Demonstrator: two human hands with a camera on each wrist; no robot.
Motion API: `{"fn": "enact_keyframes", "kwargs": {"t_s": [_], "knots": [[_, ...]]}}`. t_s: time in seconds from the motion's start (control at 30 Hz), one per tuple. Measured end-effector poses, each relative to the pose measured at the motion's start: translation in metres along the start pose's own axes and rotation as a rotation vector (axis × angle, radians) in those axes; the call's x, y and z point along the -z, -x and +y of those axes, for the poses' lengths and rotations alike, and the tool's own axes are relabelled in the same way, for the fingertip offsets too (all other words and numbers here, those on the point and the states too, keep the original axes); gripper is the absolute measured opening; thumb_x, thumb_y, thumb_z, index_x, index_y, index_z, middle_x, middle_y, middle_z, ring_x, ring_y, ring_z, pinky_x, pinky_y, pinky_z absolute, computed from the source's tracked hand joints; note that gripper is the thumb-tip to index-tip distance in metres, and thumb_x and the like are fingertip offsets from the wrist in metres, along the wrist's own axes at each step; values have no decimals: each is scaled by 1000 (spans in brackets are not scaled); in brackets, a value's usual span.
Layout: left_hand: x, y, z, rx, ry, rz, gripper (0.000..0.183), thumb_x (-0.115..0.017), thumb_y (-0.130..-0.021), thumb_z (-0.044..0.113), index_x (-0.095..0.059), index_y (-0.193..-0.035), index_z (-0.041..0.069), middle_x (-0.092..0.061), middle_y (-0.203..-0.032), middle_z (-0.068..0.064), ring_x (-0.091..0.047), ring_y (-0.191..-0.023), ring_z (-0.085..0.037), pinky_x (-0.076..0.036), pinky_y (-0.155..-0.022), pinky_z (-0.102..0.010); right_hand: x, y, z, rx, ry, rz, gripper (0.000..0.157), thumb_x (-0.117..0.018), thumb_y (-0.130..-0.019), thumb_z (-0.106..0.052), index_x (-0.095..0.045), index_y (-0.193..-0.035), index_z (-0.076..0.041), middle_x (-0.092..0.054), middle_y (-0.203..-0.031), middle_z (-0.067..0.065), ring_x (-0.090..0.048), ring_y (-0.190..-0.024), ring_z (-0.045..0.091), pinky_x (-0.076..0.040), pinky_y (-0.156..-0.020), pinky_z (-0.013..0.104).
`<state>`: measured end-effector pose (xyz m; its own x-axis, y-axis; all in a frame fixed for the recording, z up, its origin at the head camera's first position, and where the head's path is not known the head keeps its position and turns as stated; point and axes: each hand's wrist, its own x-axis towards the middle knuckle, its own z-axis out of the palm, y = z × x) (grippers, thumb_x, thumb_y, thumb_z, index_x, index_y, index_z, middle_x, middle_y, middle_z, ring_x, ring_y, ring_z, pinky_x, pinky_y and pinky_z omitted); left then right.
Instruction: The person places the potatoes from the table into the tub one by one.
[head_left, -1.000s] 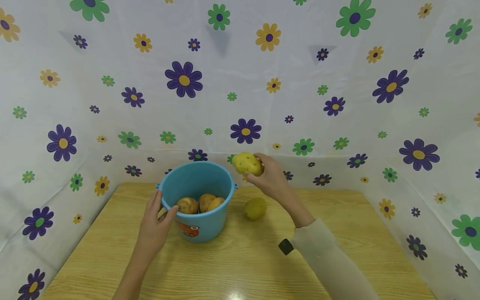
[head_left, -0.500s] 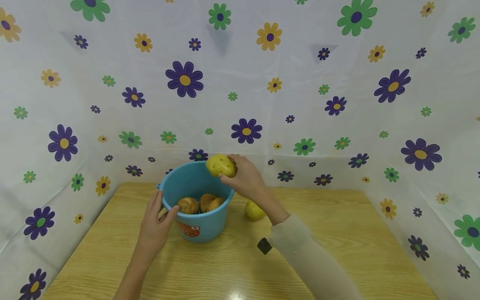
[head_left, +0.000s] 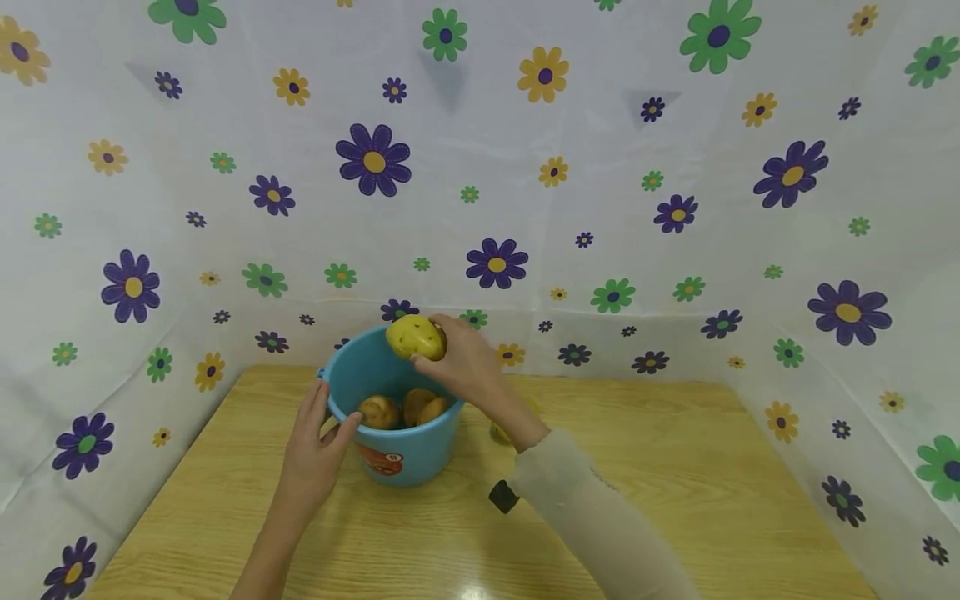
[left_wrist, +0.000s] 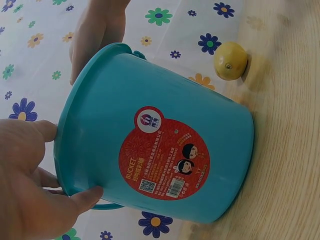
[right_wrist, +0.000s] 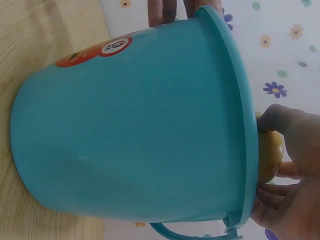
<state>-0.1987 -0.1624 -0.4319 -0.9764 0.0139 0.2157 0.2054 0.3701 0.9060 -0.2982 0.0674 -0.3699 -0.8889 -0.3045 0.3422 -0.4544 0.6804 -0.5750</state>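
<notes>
A light blue bucket [head_left: 420, 454] stands upright on the table, with several brown potatoes [head_left: 378, 412] inside. My left hand [head_left: 309, 454] grips its rim at the left; in the left wrist view the fingers [left_wrist: 86, 199] lie against the bucket near that edge. A yellow potato [head_left: 415, 337] with dark eyes is held by my right hand [head_left: 467, 360] over the bucket's opening, near the back right rim. Seen from the right wrist, the bucket's rim partly hides this yellow potato [right_wrist: 270, 155].
Right of the bucket, a rounded yellow thing [left_wrist: 230, 60] rests on the wooden table [head_left: 645, 500], mostly hidden by the right forearm in the head view. A white flowered cloth [head_left: 600, 167] rises behind and at both sides. A black cube [head_left: 504, 497] hangs at the right sleeve.
My right hand has carried the yellow potato leftward, from beside the bucket to over its opening, and slightly lower. The left hand stays on the rim.
</notes>
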Motion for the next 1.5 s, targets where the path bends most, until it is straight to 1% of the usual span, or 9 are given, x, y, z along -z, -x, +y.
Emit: {"fn": "enact_keyframes", "kwargs": {"t_s": [0.13, 0.3, 0.5, 0.63, 0.8, 1.0, 1.17, 1.27, 1.5], "knots": [[0, 0, -1, 2, 2, 0, 78, -57, -109, 27, -8, -165, 2, 0, -171, -20, -21, -151, -48, -37, -116, -49, -7, -3, 1, 20, -32, 20, 65, -74, -93, -30, -52, -147, -2, -63, -131, 16, -59, -100, 25, -57, -80, 35], [-1, -1, -1, 1, -9, 2, 78, -56, -109, 27, -8, -165, 1, 1, -171, -19, -22, -152, -47, -37, -117, -47, -11, -4, 4, 32, -99, 29, 59, -74, -97, -26, -54, -145, 2, -59, -139, 21, -66, -108, 32, -61, -88, 39], [0, -2, 0, 7, -20, 4, 78, -55, -109, 28, -8, -165, 1, 1, -171, -19, -22, -152, -46, -37, -117, -45, -11, -3, 6, 86, -98, 18, 45, -69, -100, -19, -60, -137, 5, -65, -130, 22, -68, -106, 36, -63, -87, 41], [-1, -1, -1, 13, -15, 3, 78, -55, -109, 27, -7, -165, 1, 1, -171, -18, -21, -152, -45, -37, -117, -47, -10, -1, 9, 94, -105, 32, 41, -67, -101, -17, -62, -135, 5, -67, -125, 20, -68, -106, 37, -62, -87, 42], [-1, -1, -1, 5, -11, 3, 77, -55, -109, 27, -8, -165, 2, 1, -171, -18, -21, -152, -45, -36, -117, -47, -2, 3, 11, 102, -117, 67, 39, -66, -101, -15, -63, -134, 5, -68, -123, 20, -67, -107, 37, -62, -85, 42], [0, -1, -1, -2, -13, 0, 78, -55, -109, 29, -7, -165, 2, 1, -171, -17, -21, -152, -45, -36, -116, -44, 12, 9, 19, 106, -113, 102, 38, -68, -100, -13, -63, -134, 5, -68, -124, 20, -67, -106, 32, -63, -82, 39], [0, -2, 0, 2, -8, -5, 79, -55, -109, 30, -6, -165, 3, 2, -171, -17, -21, -153, -45, -36, -117, -45, 23, 16, 28, 98, -91, 111, 41, -68, -101, -14, -61, -136, 4, -67, -125, 19, -67, -107, 31, -63, -84, 38], [0, -2, 0, 6, 4, -14, 79, -55, -109, 30, -6, -165, 3, 3, -172, -16, -20, -153, -44, -36, -118, -45, 28, 21, 33, 92, -91, 119, 41, -68, -100, -14, -61, -136, 5, -67, -125, 19, -67, -108, 32, -63, -85, 41], [0, -1, -1, 5, 12, -14, 80, -55, -109, 29, -5, -165, 3, 4, -172, -16, -21, -153, -43, -37, -116, -43, 36, 28, 45, 67, -80, 131, 39, -68, -101, -12, -62, -135, 5, -66, -129, 20, -67, -109, 33, -63, -88, 42]]}}
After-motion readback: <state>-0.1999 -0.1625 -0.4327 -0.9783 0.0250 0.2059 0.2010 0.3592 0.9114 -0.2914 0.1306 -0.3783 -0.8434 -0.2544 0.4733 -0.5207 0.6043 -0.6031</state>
